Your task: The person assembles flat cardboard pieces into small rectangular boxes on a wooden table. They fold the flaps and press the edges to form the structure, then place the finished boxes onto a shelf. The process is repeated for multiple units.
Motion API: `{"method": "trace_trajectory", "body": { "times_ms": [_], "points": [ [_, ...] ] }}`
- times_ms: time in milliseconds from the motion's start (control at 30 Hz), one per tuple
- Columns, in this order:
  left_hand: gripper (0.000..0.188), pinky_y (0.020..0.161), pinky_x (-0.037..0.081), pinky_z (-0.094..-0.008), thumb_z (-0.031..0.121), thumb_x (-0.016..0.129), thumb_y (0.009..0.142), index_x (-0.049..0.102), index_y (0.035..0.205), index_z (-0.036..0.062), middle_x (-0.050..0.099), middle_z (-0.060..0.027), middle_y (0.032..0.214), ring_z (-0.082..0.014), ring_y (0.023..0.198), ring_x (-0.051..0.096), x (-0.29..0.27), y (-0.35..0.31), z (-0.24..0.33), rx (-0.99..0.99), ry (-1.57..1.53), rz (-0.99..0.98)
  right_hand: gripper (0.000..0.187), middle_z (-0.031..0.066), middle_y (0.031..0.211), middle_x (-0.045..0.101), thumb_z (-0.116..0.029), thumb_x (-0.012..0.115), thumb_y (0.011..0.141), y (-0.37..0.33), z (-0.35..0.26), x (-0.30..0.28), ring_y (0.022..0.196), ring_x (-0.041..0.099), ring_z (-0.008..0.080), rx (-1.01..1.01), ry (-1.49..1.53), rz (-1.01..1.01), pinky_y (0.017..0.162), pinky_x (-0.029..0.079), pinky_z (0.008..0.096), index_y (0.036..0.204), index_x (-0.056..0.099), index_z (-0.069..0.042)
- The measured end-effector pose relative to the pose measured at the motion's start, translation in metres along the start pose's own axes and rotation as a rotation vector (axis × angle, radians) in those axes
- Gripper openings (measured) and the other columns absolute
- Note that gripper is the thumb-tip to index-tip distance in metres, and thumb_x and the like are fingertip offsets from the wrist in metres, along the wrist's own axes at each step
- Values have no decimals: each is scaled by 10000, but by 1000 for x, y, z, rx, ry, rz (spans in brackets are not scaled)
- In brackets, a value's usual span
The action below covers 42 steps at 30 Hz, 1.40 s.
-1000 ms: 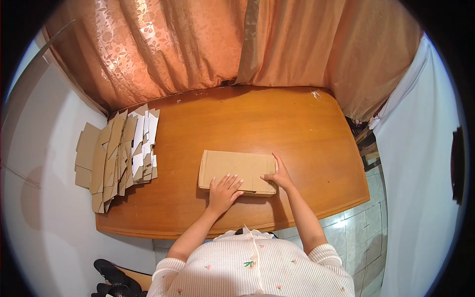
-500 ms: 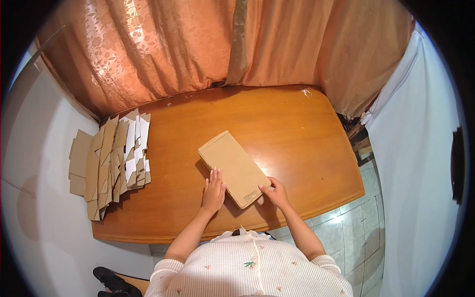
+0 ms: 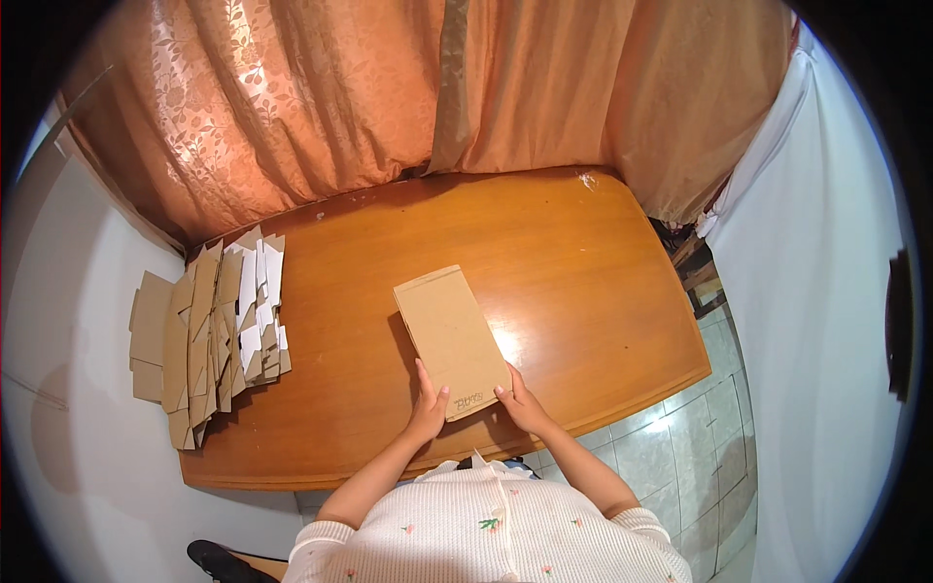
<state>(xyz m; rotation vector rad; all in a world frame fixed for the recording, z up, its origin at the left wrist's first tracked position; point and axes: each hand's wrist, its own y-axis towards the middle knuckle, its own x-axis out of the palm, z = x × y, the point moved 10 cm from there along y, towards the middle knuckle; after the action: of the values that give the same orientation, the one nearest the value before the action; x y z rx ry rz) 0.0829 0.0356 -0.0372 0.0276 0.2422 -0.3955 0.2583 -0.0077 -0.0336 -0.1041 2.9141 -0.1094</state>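
Plainly, both hands hold the near end of a brown cardboard box (image 3: pixel 449 335), one at each long side. The box is between the fingers and runs away beyond them, its far end tilted a little to the left; whether its underside rests fully on the table is hard to tell. On the left hand (image 3: pixel 425 416), the thumb lies on the top face near the edge while the fingers sit close together along the left side. The right hand (image 3: pixel 526 406) pinches the near right corner, thumb on top and fingers against the side, their tips partly hidden. A dark printed mark shows on the top face, between the two thumbs.

Well to the left of the left fingers is a stack of flattened cardboard pieces (image 3: pixel 202 340), brown mostly, with white ones on the side nearer the hand. Around and beyond the fingers spreads the wooden table (image 3: pixel 583 291). Farther past the fingertips hangs an orange curtain (image 3: pixel 321 107), and well off to the right of the right fingers, a white cloth (image 3: pixel 816 291).
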Motion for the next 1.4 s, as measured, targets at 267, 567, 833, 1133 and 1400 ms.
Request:
{"method": "trace_trajectory", "body": {
  "times_ms": [267, 567, 833, 1133, 1400],
  "points": [
    [721, 1159, 128, -359, 129, 373, 989, -137, 1478, -12, 40, -228, 1568, -317, 1446, 117, -10, 9, 1, 19, -48, 17, 634, 210, 1492, 280, -191, 468, 994, -4, -8, 7, 1392, 281, 287, -6, -41, -60, 1129, 240, 362, 1493, 120, -12],
    [711, 1155, 153, -360, 137, 388, 985, -90, 1492, -4, 101, -239, 1558, -330, 1436, 165, -13, 18, -1, 40, -35, -9, 629, 177, 1507, 271, -218, 465, 999, -5, 10, 10, 1411, 231, 265, -2, 63, 32, 1145, 190, 354, 1496, 135, -15],
    [689, 1122, 251, -358, 244, 405, 1001, 7, 1492, -31, 294, -259, 1491, -335, 1385, 307, -8, 11, -28, -97, -105, 36, 609, 136, 1493, 304, -238, 472, 1002, -10, 21, 13, 1394, 241, 221, 78, 171, 150, 1141, 191, 345, 1489, 182, -16],
    [669, 1143, 188, -341, 189, 412, 1004, 10, 1495, -21, 211, -218, 1533, -297, 1427, 205, -1, -26, -17, -106, -310, 154, 675, 126, 1504, 270, -318, 493, 990, -38, 40, 34, 1399, 211, 238, 161, 275, 115, 1145, 165, 365, 1508, 136, -72],
    [663, 1147, 171, -330, 217, 398, 1023, -1, 1505, -2, 174, -161, 1552, -244, 1428, 187, -3, -90, 77, 88, -440, 253, 694, 136, 1525, 213, -234, 516, 971, -93, -58, 27, 1415, 182, 238, 70, 280, -38, 1147, 155, 367, 1508, 107, -74]
  ]
}}
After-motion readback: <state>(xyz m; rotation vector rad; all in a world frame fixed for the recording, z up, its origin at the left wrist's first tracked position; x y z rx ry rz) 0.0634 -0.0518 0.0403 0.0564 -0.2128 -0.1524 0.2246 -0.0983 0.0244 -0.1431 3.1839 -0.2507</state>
